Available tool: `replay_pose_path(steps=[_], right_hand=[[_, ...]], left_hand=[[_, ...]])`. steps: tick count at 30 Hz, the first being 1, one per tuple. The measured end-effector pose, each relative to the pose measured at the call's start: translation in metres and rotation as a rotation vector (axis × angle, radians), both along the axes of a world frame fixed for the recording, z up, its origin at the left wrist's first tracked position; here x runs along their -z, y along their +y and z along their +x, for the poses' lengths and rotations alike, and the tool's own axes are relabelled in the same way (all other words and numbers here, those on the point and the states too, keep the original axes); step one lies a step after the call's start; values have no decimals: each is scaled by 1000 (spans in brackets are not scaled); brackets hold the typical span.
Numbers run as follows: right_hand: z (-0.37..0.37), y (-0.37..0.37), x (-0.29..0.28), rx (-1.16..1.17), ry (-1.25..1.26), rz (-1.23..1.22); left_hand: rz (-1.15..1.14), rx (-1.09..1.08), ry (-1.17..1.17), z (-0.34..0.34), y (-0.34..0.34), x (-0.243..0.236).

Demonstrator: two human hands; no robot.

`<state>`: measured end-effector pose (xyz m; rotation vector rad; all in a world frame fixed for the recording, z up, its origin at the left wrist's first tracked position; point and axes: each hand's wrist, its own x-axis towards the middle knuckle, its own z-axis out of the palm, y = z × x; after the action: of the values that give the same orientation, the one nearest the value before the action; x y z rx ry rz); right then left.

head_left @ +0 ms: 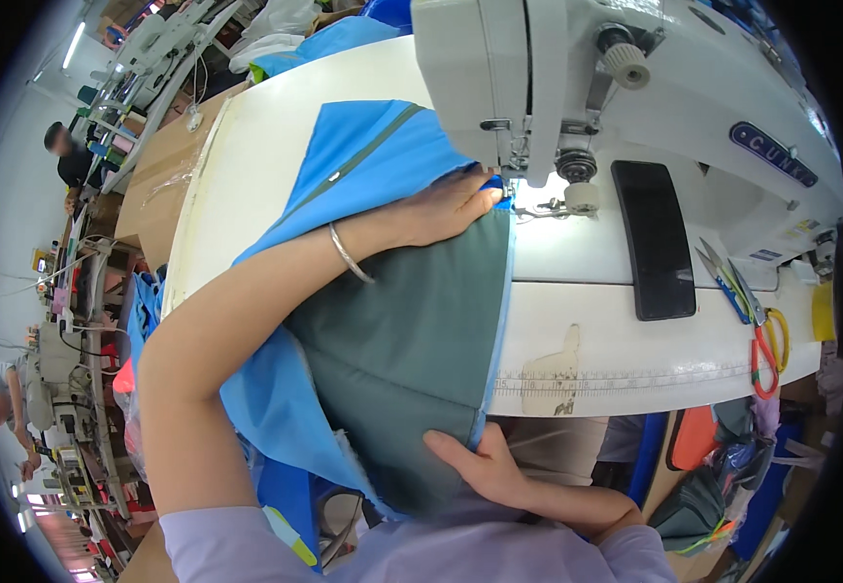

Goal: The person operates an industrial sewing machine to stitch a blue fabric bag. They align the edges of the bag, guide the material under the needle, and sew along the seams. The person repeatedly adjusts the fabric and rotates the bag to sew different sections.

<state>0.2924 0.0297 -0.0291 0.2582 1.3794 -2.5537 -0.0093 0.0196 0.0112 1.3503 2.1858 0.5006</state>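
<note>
A white sewing machine (557,87) stands over a fabric piece with a grey-green face (412,330) and bright blue parts (344,136). My left hand (451,204) lies on the fabric just left of the presser foot (507,189), fingers bent together against it, with a silver bangle on that wrist. My right hand (485,462) grips the fabric's lower right edge, thumb on top and fingers underneath, out of sight. A pale blue strip runs along that right edge up to the foot.
A black phone (653,243) and several scissors (761,345) lie right of the machine on the white table (596,355). Bagged fabric (693,496) sits lower right, blue cloth (324,44) behind. Two other people (82,155), (9,408) are at work at machines on the left.
</note>
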Motion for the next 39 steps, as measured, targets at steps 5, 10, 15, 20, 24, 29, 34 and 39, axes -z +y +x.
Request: replay_pose_path(steps=[5, 10, 15, 20, 24, 29, 34, 39], right_hand=[[3, -2, 4, 19, -28, 13], [4, -9, 3, 105, -39, -5], [7, -5, 8, 13, -94, 11], [23, -15, 25, 115, -229, -126], [31, -27, 20, 332, -307, -380], [48, -33, 30, 200, -86, -140], [46, -37, 21, 109, -20, 14], [44, -36, 4, 22, -30, 43]], left_hand=[[54, -4, -30, -1, 2, 3], [97, -21, 29, 4, -1, 9], [314, -13, 177, 7, -4, 25], [351, -21, 310, 9, -5, 30], [357, -10, 284, 8, -11, 21], [408, -31, 228, 23, -39, 4], [251, -28, 341, 77, -75, -30], [239, 130, 496, 101, -78, -13]])
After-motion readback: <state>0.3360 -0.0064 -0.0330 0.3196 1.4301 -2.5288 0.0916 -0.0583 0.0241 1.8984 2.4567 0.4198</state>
